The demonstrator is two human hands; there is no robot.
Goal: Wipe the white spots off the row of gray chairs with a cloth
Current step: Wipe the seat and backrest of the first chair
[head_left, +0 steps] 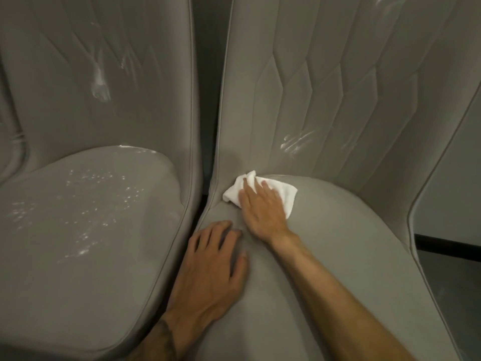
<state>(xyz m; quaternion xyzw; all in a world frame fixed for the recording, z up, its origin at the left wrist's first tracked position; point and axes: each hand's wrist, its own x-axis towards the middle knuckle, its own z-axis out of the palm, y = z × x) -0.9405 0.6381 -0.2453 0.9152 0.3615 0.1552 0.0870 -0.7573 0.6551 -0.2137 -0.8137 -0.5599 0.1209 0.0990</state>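
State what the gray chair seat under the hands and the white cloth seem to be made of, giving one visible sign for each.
Chair seat: probably matte upholstery fabric over padding; dull surface, piped edge. Cloth: likely soft terry or microfibre; it crumples into folds under the right hand.

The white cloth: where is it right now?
In the head view, the cloth lies right of centre, at the back left of the right chair's seat, pressed under the right hand.

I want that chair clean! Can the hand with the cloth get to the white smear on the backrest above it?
Probably yes. The right hand presses the cloth at the back of the seat, and the white smear sits just above, nothing between.
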